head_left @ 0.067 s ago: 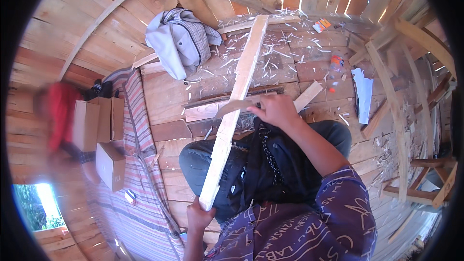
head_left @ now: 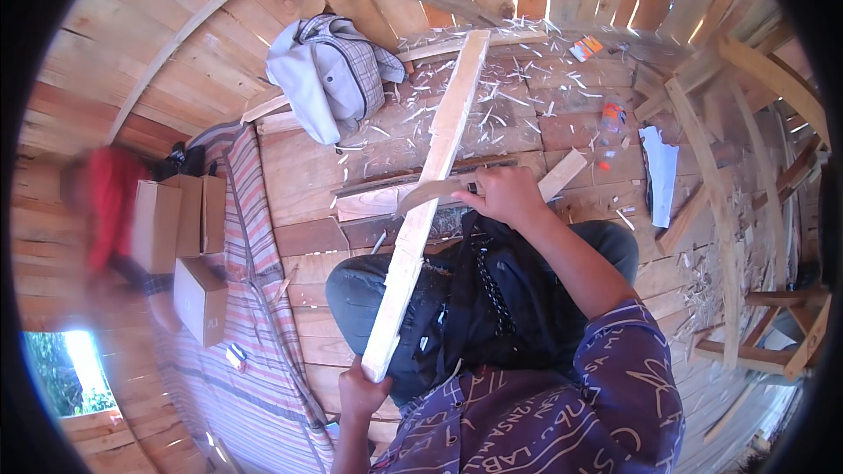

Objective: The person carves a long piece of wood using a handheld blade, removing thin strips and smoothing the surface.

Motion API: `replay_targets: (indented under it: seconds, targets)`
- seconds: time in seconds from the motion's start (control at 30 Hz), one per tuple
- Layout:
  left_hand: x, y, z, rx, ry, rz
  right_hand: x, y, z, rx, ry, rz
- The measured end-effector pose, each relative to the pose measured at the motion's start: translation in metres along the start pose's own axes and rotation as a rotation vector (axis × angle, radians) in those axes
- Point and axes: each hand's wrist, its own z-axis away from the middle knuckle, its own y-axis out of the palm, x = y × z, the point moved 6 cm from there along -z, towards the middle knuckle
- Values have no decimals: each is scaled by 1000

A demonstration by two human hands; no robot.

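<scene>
A long pale strip of wood [head_left: 446,127] slants across my lap, its far end out over the floor. My left hand [head_left: 362,391] is closed round its near end. My right hand [head_left: 507,197], at the strip's right side, grips the dark handle of a knife [head_left: 430,194]. The broad, curved blade lies across the strip, pointing left. Part of the handle is hidden by my fingers. Beyond my knees, more wood pieces [head_left: 378,202] lie on the floor.
Shavings [head_left: 500,92] litter the plank floor. A grey jacket [head_left: 303,75] lies at the far left. Cardboard boxes [head_left: 200,298] stand on a striped cloth [head_left: 255,369], beside a blurred person in red [head_left: 112,202]. A plastic bottle [head_left: 613,117] and wooden frames [head_left: 773,342] are at right.
The knife blade has shifted very slightly to the right over the strip of wood. Both hands keep their grips.
</scene>
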Motion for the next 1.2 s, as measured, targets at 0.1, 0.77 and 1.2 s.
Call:
replay_targets:
  seconds: [0.1, 0.77, 1.2]
  targets:
    - [-6, 0, -2, 17, -44, 17, -4, 3, -12, -22, -53, 76]
    - [2, 11, -3, 2, -50, 27, 33, 6, -4, 83, 85, -249]
    - [-8, 5, -7, -29, -61, -5, -1, -2, -67, -120, -56, 182]
